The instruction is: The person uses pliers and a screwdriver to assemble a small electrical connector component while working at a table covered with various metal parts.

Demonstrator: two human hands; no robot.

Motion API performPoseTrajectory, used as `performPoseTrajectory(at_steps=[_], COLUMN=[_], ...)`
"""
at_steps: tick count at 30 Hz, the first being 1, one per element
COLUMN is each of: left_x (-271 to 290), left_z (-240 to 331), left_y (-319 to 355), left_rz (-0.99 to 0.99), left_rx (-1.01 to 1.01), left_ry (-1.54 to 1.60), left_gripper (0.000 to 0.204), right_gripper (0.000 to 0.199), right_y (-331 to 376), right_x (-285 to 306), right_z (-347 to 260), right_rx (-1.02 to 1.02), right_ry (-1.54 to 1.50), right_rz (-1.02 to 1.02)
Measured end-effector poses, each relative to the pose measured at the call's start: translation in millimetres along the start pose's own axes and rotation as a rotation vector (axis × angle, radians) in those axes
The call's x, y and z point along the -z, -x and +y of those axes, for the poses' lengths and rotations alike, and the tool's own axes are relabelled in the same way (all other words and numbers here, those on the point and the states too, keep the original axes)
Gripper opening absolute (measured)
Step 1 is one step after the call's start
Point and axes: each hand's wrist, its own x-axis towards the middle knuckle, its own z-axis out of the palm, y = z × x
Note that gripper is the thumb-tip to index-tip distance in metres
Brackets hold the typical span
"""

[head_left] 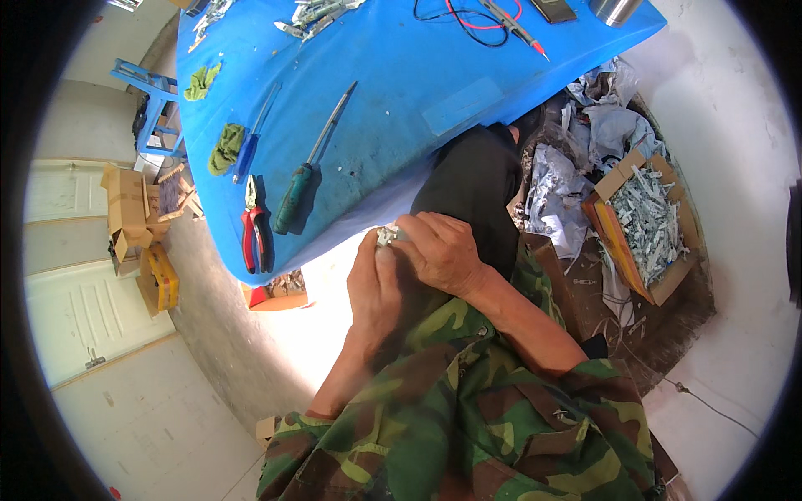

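Over my lap, my left hand (374, 280) and my right hand (447, 255) meet, fingers closed on a small whitish part (387, 237). The fingertips cover much of it, so its exact kind does not show. Nearest to the hands, on the blue-covered table (384, 125), lies a green-handled screwdriver (294, 194). Beside it are red-handled pliers (254, 225) and a thinner screwdriver with a blue handle (246, 156). A green cloth (226, 149) lies against that blue handle.
Pale strip-like pieces (317, 15) and test probes (520, 32) lie at the table's far side. At right stands an open carton (620, 242) heaped with similar pieces, near crumpled plastic bags (558, 196). Cardboard boxes (127, 209) and a blue stool (154, 104) stand at left.
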Motion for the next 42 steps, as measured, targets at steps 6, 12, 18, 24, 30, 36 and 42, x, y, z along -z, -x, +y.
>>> performPoseTrajectory(at_steps=[6, 12, 18, 24, 30, 36, 42], left_x=[34, 42, 43, 50, 51, 24, -8], left_z=[6, 6, 12, 8, 2, -9, 19], left_y=[-17, -26, -24, -23, -21, -15, -12], left_rz=[-0.41, -0.473, -0.349, -0.324, -0.33, -0.154, 0.033], left_rx=[0.283, 0.241, -0.003, -0.113, -0.221, -0.129, -0.037], left_ry=[0.345, 0.2, -0.006, -0.075, -0.204, -0.046, 0.13], left_gripper=[0.041, 0.048, 0.051, 0.044, 0.025, 0.027, 0.038], right_gripper=[0.03, 0.029, 0.027, 0.018, 0.019, 0.021, 0.021], right_y=[4, 3, -10, -26, -21, -13, -8], right_x=[5, 7, 16, 26, 22, 8, 2], right_z=[2, 0, -10, -5, -1, 1, 2], right_rx=[0.039, 0.008, -0.158, -0.138, -0.108, -0.11, -0.144], right_ry=[-0.022, -0.106, -0.352, -0.393, -0.336, -0.3, -0.286], right_rz=[-0.069, -0.101, -0.233, -0.486, -0.475, -0.297, -0.18])
